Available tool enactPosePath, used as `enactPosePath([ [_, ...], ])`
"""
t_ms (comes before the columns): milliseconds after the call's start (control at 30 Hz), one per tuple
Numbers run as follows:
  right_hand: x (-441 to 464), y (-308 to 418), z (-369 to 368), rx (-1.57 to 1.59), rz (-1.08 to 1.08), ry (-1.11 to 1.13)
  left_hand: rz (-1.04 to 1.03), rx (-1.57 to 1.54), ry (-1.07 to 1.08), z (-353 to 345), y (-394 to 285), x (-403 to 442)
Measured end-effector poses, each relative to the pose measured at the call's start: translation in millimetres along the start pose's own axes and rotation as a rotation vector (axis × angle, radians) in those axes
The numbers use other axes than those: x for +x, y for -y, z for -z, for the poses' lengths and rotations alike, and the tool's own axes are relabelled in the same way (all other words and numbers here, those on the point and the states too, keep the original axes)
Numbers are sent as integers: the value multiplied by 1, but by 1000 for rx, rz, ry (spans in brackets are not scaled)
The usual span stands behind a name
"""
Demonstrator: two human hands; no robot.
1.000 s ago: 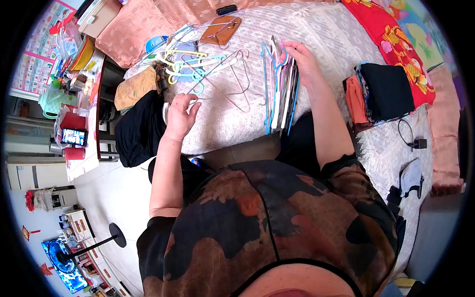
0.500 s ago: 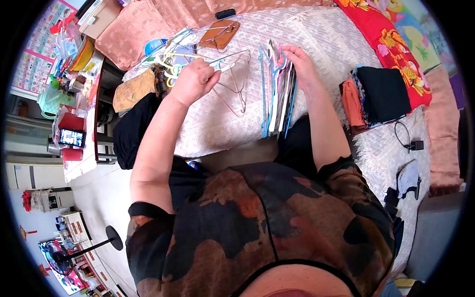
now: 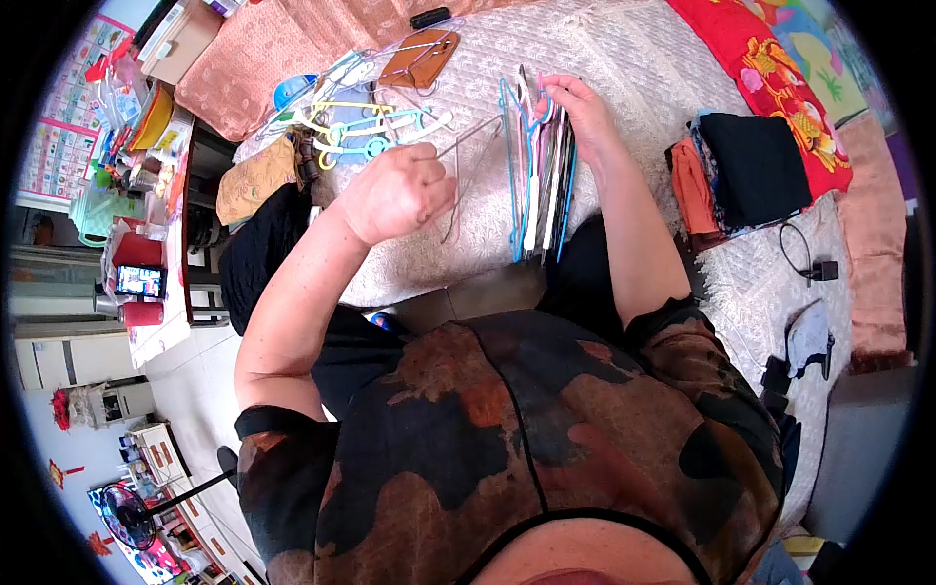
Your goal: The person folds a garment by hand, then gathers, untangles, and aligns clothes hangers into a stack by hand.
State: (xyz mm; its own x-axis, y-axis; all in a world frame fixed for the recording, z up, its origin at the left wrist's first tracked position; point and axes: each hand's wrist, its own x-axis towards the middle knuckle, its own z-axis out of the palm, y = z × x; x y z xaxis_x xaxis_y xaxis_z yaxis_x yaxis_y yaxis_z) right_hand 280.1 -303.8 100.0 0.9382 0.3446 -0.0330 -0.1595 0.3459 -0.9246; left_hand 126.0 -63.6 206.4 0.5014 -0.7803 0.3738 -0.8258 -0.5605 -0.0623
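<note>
My left hand (image 3: 402,193) is closed round a thin metal wire hanger (image 3: 472,135), which sticks out to the right towards the bundle. My right hand (image 3: 582,115) grips a bundle of hangers (image 3: 538,190) near their hooks. Blue, white, dark and pinkish hangers hang side by side in that bundle, their long edges pointing towards my lap. Just beyond my left hand lies a loose heap of hangers, with a yellow hanger (image 3: 375,125) and a light blue hanger (image 3: 366,148) on the near side. Fingers hide part of the wire hanger.
A white quilted bedspread (image 3: 643,58) covers the bed. Folded clothes (image 3: 756,168) are stacked at the right, near a red floral pillow (image 3: 770,68). A brown flat piece (image 3: 419,60) lies at the back. Dark cloth (image 3: 268,244) and a cluttered table (image 3: 175,317) are at the left.
My left hand has drawn back towards my body and slightly right, bringing the wire hanger with it, away from the heap. My right hand still grips the bundle, nearly in place.
</note>
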Motion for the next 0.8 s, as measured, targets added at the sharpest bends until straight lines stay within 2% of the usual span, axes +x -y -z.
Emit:
enactPosePath([
  [100, 1, -2, 1, 32, -3, -8, -11, -24, -14, 12, -10, -4],
  [200, 0, -2, 0, 42, -6, -23, 101, -81, -21, 26, -6, -14],
  [300, 3, -3, 0, 27, 7, -19, 6, -44, -20, 23, -11, -21],
  [333, 5, -5, 1, 22, 16, 1, 15, -87, 49, 22, -15, -23],
  [433, 3, -3, 2, 47, 0, 28, 45, -105, 2, 30, -24, -22],
  [567, 0, -1, 1, 34, 1, -11, 234, -203, -156, 53, -1, -35],
  [767, -1, 2, 0, 15, 8, -11, 693, -207, -437, 79, 17, -81],
  [800, -1, 2, 0, 18, 9, -14, 773, -267, -545, 83, 15, -86],
])
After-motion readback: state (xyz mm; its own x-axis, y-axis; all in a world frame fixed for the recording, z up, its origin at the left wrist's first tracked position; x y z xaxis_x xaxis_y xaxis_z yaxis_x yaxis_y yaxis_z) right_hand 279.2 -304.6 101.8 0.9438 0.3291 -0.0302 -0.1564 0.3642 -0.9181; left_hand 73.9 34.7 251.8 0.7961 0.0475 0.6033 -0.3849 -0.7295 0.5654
